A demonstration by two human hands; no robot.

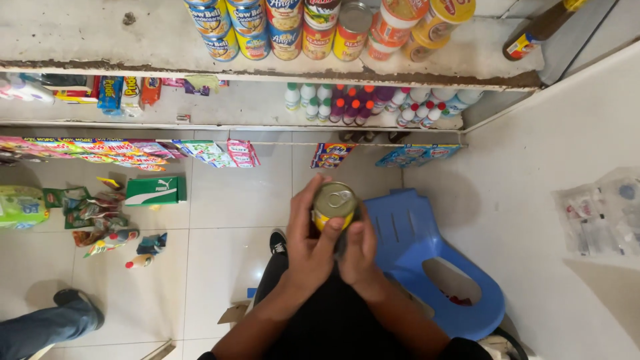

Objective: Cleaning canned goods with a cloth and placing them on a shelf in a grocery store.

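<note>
I hold a small yellow tin can (334,203) with a pull-ring lid in front of me, above the floor. My left hand (308,240) wraps the can's left side, with the thumb across its front. My right hand (360,252) grips it from the right and below. Straight ahead, on the top shelf (133,40), stand stacked tin cans (280,27) and yellow-lidded jars (420,20).
A blue plastic chair (427,260) stands just right of me. A lower shelf holds small bottles (373,103) and snack packs (127,90). A green shoebox (155,191) and loose packets (100,220) lie on the tiled floor. Another person's leg and shoe (53,320) are bottom left. Hanging plastic bags (600,213) are at right.
</note>
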